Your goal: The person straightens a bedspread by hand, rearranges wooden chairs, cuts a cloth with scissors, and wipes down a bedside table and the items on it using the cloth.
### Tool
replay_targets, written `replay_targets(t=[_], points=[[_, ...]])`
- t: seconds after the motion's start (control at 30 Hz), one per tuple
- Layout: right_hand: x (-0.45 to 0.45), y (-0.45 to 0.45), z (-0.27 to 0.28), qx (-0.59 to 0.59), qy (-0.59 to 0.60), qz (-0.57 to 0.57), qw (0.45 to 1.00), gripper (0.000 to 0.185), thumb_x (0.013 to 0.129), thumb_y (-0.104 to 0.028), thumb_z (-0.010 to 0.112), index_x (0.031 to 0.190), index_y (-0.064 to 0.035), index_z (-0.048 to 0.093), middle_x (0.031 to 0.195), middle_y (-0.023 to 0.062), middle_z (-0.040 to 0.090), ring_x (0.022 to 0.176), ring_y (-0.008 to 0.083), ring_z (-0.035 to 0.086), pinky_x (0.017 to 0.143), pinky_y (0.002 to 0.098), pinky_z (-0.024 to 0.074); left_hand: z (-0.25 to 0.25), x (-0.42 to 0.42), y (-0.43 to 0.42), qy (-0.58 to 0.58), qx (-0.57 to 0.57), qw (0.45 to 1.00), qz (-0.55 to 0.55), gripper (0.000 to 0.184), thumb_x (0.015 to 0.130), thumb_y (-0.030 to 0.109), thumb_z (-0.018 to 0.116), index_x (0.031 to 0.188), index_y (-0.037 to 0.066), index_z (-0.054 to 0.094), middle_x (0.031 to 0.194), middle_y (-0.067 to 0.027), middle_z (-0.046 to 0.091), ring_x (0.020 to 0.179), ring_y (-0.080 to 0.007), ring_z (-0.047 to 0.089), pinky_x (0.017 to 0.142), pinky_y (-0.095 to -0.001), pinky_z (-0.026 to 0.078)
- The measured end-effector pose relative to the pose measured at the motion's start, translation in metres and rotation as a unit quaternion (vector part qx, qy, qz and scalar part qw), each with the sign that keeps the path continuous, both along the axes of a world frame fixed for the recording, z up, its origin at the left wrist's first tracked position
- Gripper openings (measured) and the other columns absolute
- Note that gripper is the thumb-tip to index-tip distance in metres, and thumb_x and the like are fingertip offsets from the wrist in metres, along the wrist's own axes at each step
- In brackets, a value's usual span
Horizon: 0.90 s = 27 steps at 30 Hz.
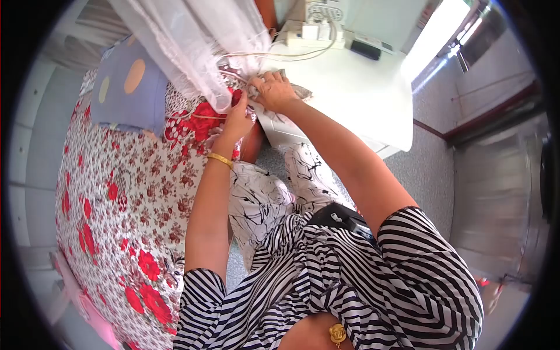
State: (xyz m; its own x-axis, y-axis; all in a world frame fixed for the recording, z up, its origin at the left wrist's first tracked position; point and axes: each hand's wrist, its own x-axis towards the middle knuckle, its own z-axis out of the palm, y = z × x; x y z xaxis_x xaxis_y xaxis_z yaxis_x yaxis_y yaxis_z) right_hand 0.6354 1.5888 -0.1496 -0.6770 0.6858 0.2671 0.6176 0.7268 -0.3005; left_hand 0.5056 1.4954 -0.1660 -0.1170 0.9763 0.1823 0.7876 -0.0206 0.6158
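Note:
My right hand (273, 91) is on the left edge of a white tabletop, its fingers bent over a crumpled grey-brown cloth (301, 92). Just left of it and lower, my left hand (238, 118) is at the bed's edge, beside the hem of a sheer white curtain (201, 70). Its thumb points up near a red patch of the flowered bedsheet (157, 169); the other fingers are hidden, so what they touch does not show. A gold bracelet (220, 159) circles the left wrist.
A white power strip (315, 42) with plugs and a dark box (365, 49) stand toward the back of the white table (361, 99). Pale cables (280, 56) run from there toward the curtain. A blue-grey spotted pillow (131, 87) rests on the bed.

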Motion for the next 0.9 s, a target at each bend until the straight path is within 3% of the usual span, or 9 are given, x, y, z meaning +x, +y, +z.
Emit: replay_targets(t=[0.03, 0.1, 0.17, 0.27, 0.4, 0.5, 0.57, 0.77, 0.9], points=[[0.011, -0.004, 0.001, -0.005, 0.005, 0.003, 1.000, 0.037, 0.079, -0.032, 0.060, 0.113, -0.0220, 0.051, 0.113, 0.0147, 0.050, 0.113, 0.0344, 0.044, 0.096, 0.0511, 0.0325, 0.003, 0.002, 0.000, 0.044, 0.020, 0.999, -0.010, 0.070, 0.070, -0.002, 0.049, 0.136, 0.000, 0.026, 0.096, -0.0285, 0.057, 0.088, -0.0397, 0.057, 0.076, -0.0437, 0.044], [0.037, -0.009, 0.005, -0.012, 0.003, 0.005, 1.000, 0.036, 0.079, -0.032, 0.060, 0.112, -0.0221, 0.051, 0.112, 0.0144, 0.050, 0.112, 0.0344, 0.045, 0.095, 0.0499, 0.0343, -0.002, -0.001, 0.003, 0.101, -0.019, 0.994, -0.035, 0.068, 0.070, 0.000, 0.051, 0.135, 0.001, 0.029, 0.110, -0.0261, 0.054, 0.102, -0.0379, 0.053, 0.089, -0.0415, 0.040], [0.067, -0.012, 0.005, -0.020, 0.001, 0.007, 1.000, 0.036, 0.079, -0.032, 0.060, 0.112, -0.0223, 0.051, 0.112, 0.0141, 0.050, 0.112, 0.0343, 0.045, 0.094, 0.0486, 0.0361, -0.011, 0.002, 0.000, 0.151, 0.052, 0.985, -0.059, 0.062, 0.070, 0.000, 0.053, 0.131, 0.001, 0.037, 0.118, -0.0236, 0.051, 0.110, -0.0368, 0.048, 0.095, -0.0402, 0.038], [0.123, -0.010, 0.004, -0.016, 0.025, -0.007, 1.000, 0.037, 0.079, -0.032, 0.061, 0.113, -0.0219, 0.050, 0.113, 0.0134, 0.050, 0.113, 0.0337, 0.044, 0.093, 0.0467, 0.0370, 0.003, 0.019, -0.004, 0.239, 0.082, 0.966, -0.048, 0.050, 0.072, 0.000, 0.054, 0.121, 0.000, 0.048, 0.119, -0.0223, 0.051, 0.111, -0.0362, 0.047, 0.095, -0.0406, 0.038], [0.206, -0.001, 0.000, -0.025, 0.012, -0.139, 0.990, 0.037, 0.081, -0.033, 0.058, 0.115, -0.0223, 0.050, 0.116, 0.0141, 0.049, 0.114, 0.0337, 0.043, 0.093, 0.0467, 0.0367, 0.015, 0.048, 0.008, 0.177, 0.089, 0.975, -0.102, 0.036, 0.074, 0.000, 0.054, 0.110, 0.002, 0.058, 0.119, -0.0195, 0.052, 0.112, -0.0343, 0.047, 0.096, -0.0385, 0.038], [0.264, -0.007, 0.008, -0.048, -0.004, -0.268, 0.962, 0.038, 0.081, -0.034, 0.056, 0.117, -0.0224, 0.049, 0.121, 0.0135, 0.046, 0.115, 0.0334, 0.041, 0.094, 0.0471, 0.0349, 0.020, 0.073, 0.025, 0.176, 0.121, 0.967, -0.136, 0.034, 0.075, 0.001, 0.054, 0.108, 0.001, 0.059, 0.117, -0.0196, 0.053, 0.111, -0.0348, 0.048, 0.095, -0.0388, 0.039], [0.298, -0.021, -0.004, 0.019, 0.041, -0.283, 0.958, 0.041, 0.080, -0.033, 0.058, 0.118, -0.0220, 0.049, 0.122, 0.0141, 0.044, 0.116, 0.0337, 0.040, 0.092, 0.0487, 0.0342, 0.024, 0.087, 0.035, 0.181, 0.136, 0.962, -0.151, 0.032, 0.075, 0.001, 0.055, 0.107, 0.001, 0.059, 0.116, -0.0196, 0.054, 0.111, -0.0346, 0.048, 0.095, -0.0386, 0.039], [0.320, -0.067, -0.016, 0.002, 0.115, -0.366, 0.923, 0.055, 0.073, -0.020, 0.067, 0.123, -0.0227, 0.045, 0.131, 0.0171, 0.035, 0.114, 0.0409, 0.040, 0.089, 0.0476, 0.0381, 0.009, 0.106, 0.068, 0.209, 0.125, 0.955, -0.169, 0.028, 0.078, 0.007, 0.055, 0.105, 0.002, 0.060, 0.117, -0.0201, 0.052, 0.112, -0.0351, 0.046, 0.096, -0.0397, 0.038], [0.315, -0.042, -0.013, -0.029, 0.129, -0.398, 0.908, 0.051, 0.073, -0.018, 0.066, 0.120, -0.0207, 0.046, 0.126, 0.0190, 0.038, 0.110, 0.0410, 0.042, 0.087, 0.0461, 0.0401, 0.000, 0.111, 0.084, 0.257, 0.076, 0.955, -0.124, 0.038, 0.084, 0.020, 0.048, 0.120, 0.007, 0.051, 0.134, -0.0193, 0.037, 0.126, -0.0331, 0.032, 0.099, -0.0512, 0.030]])
